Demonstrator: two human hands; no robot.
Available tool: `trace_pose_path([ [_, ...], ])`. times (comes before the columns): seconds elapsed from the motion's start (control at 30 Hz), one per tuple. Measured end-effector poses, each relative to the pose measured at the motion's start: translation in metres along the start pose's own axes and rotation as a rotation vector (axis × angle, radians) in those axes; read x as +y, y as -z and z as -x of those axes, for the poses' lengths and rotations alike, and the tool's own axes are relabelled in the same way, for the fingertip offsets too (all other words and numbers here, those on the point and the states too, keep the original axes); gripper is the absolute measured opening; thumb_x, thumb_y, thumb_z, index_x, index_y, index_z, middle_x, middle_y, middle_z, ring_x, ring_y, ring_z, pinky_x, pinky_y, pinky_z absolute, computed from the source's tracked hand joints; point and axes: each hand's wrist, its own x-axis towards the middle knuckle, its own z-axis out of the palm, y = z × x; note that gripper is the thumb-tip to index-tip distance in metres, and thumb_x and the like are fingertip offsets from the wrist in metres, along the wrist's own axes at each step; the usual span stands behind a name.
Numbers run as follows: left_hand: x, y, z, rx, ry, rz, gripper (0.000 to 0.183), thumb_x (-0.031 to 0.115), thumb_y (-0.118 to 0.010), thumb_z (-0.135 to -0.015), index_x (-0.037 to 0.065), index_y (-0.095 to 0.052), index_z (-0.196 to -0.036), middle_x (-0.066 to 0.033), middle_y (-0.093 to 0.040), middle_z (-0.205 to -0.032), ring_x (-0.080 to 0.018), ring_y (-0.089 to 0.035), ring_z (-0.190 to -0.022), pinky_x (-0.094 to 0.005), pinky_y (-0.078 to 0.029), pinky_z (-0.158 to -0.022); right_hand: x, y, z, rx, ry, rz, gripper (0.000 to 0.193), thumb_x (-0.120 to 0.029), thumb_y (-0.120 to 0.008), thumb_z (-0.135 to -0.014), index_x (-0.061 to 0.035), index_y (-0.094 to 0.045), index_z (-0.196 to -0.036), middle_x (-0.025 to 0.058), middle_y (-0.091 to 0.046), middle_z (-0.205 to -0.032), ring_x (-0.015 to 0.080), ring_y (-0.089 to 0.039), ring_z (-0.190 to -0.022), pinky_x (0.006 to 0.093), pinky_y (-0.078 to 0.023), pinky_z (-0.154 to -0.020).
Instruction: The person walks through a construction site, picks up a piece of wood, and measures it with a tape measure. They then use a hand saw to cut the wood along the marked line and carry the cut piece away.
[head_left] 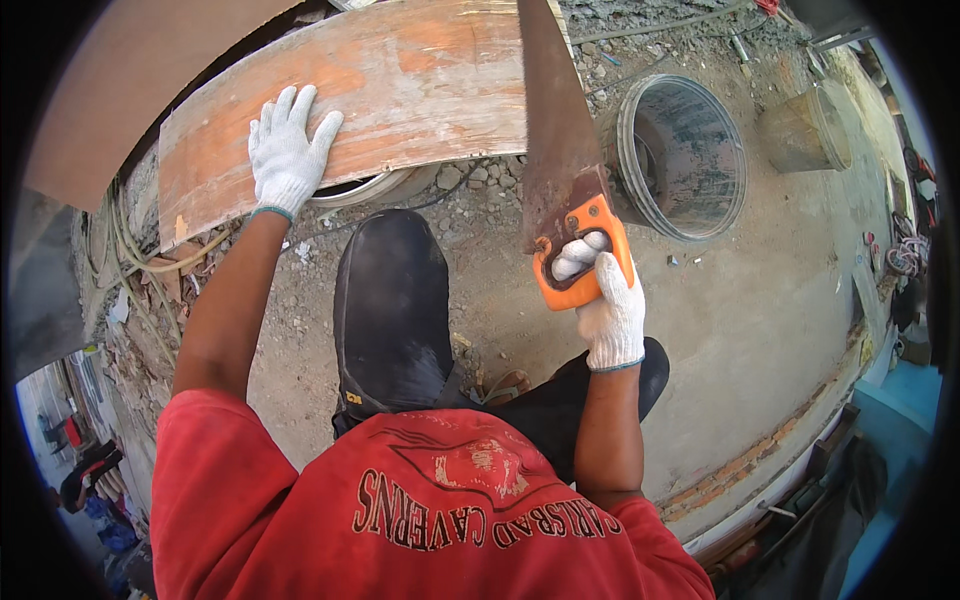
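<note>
held a handsaw at the right end of a plywood board, with the right hand wrapped round its orange handle; spread the left hand flat on the board, grasping nothing. judged it light, springy, best taken by the handle. noted a bucket close right, possibly in the way.

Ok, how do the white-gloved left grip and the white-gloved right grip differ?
Pose: the white-gloved left grip lies flat and open; the white-gloved right grip is curled closed.
Contact: the left grip rests on the broad, orange-stained wooden board; the right grip holds the orange handle of the long, brown-bladed handsaw.
Shared: both are covered in white knit to the wrist.
</note>
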Motion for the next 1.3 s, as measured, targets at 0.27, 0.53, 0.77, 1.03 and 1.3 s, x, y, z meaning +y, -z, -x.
trace_pose_path([
  [0.27, 0.002, 0.006, 0.002, 0.028, 0.006, 0.031, 0.069, 0.065, -0.057, -0.106, 0.020, -0.058, -0.158, -0.0092, -0.050, -0.169, -0.0381, -0.040, -0.158, -0.0570, -0.024, -0.133, 0.001, 0.003, -0.002, 0.081, -0.001, -0.082, 0.031, -0.006, -0.073, -0.100, -0.0043, -0.066, -0.130, 0.0118, -0.075, -0.114, 0.0247, -0.072, -0.099, 0.0441, -0.059, -0.093],
  [0.53, 0.005, 0.013, 0.005, 0.008, 0.026, 0.053, 0.069, 0.064, -0.058, -0.106, 0.020, -0.058, -0.159, -0.0096, -0.050, -0.169, -0.0385, -0.040, -0.158, -0.0565, -0.023, -0.133, 0.010, -0.011, -0.007, 0.087, 0.141, -0.109, 0.028, 0.010, -0.066, -0.096, -0.0020, -0.065, -0.122, 0.0089, -0.069, -0.113, 0.0221, -0.071, -0.095, 0.0371, -0.063, -0.078],
  [0.77, 0.003, 0.024, 0.001, -0.055, 0.044, 0.100, 0.070, 0.064, -0.057, -0.106, 0.019, -0.055, -0.160, -0.0118, -0.046, -0.172, -0.0411, -0.036, -0.160, -0.0583, -0.019, -0.134, 0.018, -0.020, -0.010, 0.076, 0.090, -0.344, 0.015, -0.015, -0.067, -0.108, -0.0094, -0.065, -0.122, 0.0043, -0.070, -0.099, 0.0281, -0.074, -0.094, 0.0464, -0.064, -0.080],
  [1.03, 0.113, 0.123, 0.087, -0.187, -0.221, 0.886, 0.029, 0.033, -0.078, -0.098, 0.007, -0.080, -0.110, -0.0121, -0.078, -0.105, -0.0340, -0.073, -0.103, -0.0432, -0.055, -0.104, 0.016, -0.061, 0.022, 0.047, 0.141, -0.146, 0.020, -0.003, -0.067, -0.098, -0.0051, -0.062, -0.117, 0.0138, -0.075, -0.107, 0.0358, -0.076, -0.107, 0.0480, -0.065, -0.082],
  [1.3, 0.177, 0.147, 0.190, -0.616, 0.165, 1.714, 0.059, 0.039, -0.048, -0.120, 0.002, -0.046, -0.165, -0.0156, -0.055, -0.157, -0.0253, -0.054, -0.145, -0.0384, -0.041, -0.123, 0.036, -0.110, 0.077, -0.024, 0.312, -0.229, 0.033, 0.006, -0.067, -0.087, -0.0042, -0.059, -0.118, 0.0172, -0.075, -0.106, 0.0336, -0.076, -0.105, 0.0471, -0.064, -0.096],
])
